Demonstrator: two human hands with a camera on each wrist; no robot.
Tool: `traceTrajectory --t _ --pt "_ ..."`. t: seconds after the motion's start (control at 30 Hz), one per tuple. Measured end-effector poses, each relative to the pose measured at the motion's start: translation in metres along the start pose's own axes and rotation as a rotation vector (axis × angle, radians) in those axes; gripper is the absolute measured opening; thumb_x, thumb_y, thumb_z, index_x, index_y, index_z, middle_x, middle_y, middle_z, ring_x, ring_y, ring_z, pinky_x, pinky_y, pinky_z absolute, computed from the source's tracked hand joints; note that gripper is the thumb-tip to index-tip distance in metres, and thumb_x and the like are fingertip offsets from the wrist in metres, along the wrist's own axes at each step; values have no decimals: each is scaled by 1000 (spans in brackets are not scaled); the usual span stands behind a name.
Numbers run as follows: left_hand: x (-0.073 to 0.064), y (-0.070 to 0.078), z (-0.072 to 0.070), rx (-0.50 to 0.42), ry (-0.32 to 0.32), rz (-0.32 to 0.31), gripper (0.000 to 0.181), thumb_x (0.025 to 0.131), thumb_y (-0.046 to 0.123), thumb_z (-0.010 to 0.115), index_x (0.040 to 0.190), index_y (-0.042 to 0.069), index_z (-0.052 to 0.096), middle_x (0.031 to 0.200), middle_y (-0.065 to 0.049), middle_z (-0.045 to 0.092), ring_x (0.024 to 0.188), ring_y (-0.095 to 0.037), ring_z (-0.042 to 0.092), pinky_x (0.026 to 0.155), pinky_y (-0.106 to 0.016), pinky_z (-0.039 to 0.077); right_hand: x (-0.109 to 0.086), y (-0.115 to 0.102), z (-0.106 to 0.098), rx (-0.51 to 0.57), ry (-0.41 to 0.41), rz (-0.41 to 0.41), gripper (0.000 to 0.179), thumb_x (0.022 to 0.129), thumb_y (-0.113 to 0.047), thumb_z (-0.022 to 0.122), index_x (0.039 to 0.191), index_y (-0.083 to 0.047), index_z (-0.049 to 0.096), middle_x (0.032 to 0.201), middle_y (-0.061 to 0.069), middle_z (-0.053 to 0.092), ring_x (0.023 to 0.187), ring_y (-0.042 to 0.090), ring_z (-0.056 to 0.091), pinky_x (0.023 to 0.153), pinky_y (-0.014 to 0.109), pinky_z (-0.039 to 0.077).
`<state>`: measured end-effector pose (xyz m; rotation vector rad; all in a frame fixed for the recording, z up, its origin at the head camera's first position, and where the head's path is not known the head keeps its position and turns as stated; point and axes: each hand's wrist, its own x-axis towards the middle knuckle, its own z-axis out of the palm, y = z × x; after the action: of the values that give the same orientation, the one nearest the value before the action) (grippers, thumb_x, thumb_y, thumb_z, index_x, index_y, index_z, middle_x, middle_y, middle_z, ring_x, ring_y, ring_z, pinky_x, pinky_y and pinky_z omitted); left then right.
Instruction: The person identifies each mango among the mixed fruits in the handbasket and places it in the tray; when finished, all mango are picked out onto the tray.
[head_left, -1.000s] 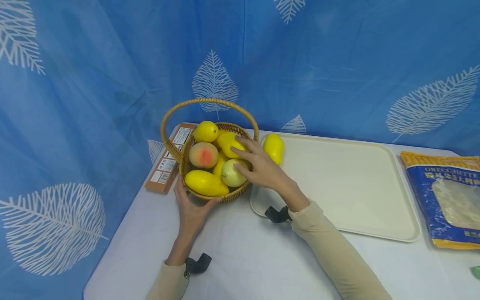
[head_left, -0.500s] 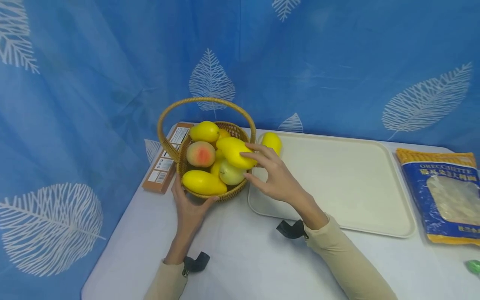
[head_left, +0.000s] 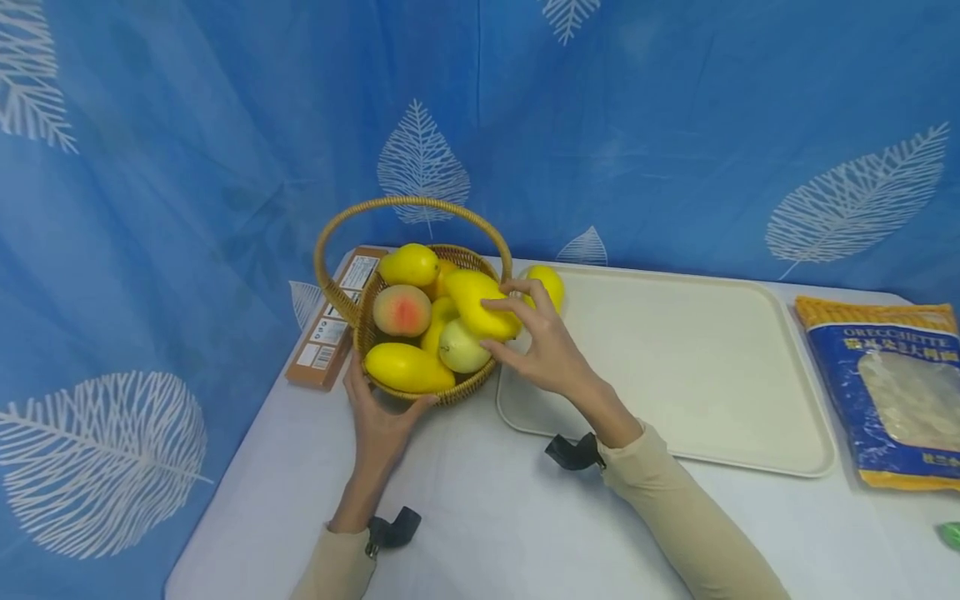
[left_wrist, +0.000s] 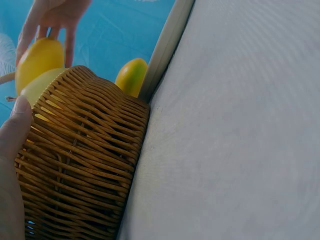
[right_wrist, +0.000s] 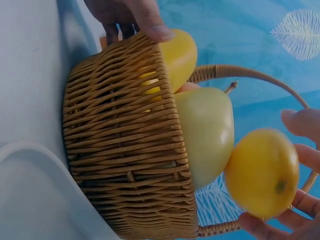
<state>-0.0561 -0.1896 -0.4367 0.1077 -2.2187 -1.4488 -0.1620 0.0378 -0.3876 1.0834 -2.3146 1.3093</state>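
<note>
Head view: L hand (head_left: 380, 423) grips near side of wicker basket (head_left: 480, 386), thumb spread wide from fingers; R hand (head_left: 551, 350) pinches mango (head_left: 480, 302) btwn thumb & fingertips, held at basket's R side, partly over pale green fruit (head_left: 463, 347). Peach (head_left: 402, 311) & front mango (head_left: 408, 368) lie in basket; carton (head_left: 318, 350) at its L; tray (head_left: 675, 367) to R w/ spare mango (head_left: 553, 284) at rear L corner, part hidden by R hand; pasta bag (head_left: 892, 392) beyond tray. L wrist view: L thumb on basket rim, other L fingers out of view; R fingers reach down over held mango. R wrist view: held mango outside rim line, next to pale green fruit, contact btwn the two can't be confirmed; R thumb & fingers curved round it
</note>
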Motion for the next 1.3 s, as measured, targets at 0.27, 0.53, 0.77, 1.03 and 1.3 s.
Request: traceTrajectory --t 0.27,0.53,0.77,1.03,1.3 --pt "1 2 0 1 -1 11 117 66 4 86 154 -4 9 154 -29 15 143 -37 19 116 -65 15 0 6 -6 24 -22 -30 39 84 -15 77 120 -7 63 145 12 47 136 29 42 111 47 40" --pt "1 0 0 -12 -3 22 118 66 3 86 155 -1 9 154 -28 15 143 -36 19 115 -66 16 -2 9 -8 52 -61 28 59 82 -21 79 136 -12 57 149 14 41 133 28 42 103 46 47" --pt "-1 2 0 -8 1 -5 118 67 4 86 156 0 8 153 -28 15 143 -36 19 115 -65 17 -4 7 -7 74 -57 41 59 80 -20 80 134 -12 58 150 14 42 135 28 42 101 45 50" --pt "-1 -4 2 -14 7 -3 120 66 5 88 156 1 8 153 -28 15 143 -35 20 116 -63 19 0 -16 -26 23 71 -111 60 73 -17 83 129 -10 62 147 13 46 135 29 43 103 45 48" --pt "1 -36 5 18 18 1 126 64 13 91 158 16 8 157 -14 16 145 -27 20 117 -60 18 -2 -12 -64 -74 236 -133 63 69 -13 85 127 -6 62 147 13 46 133 28 46 84 22 52"
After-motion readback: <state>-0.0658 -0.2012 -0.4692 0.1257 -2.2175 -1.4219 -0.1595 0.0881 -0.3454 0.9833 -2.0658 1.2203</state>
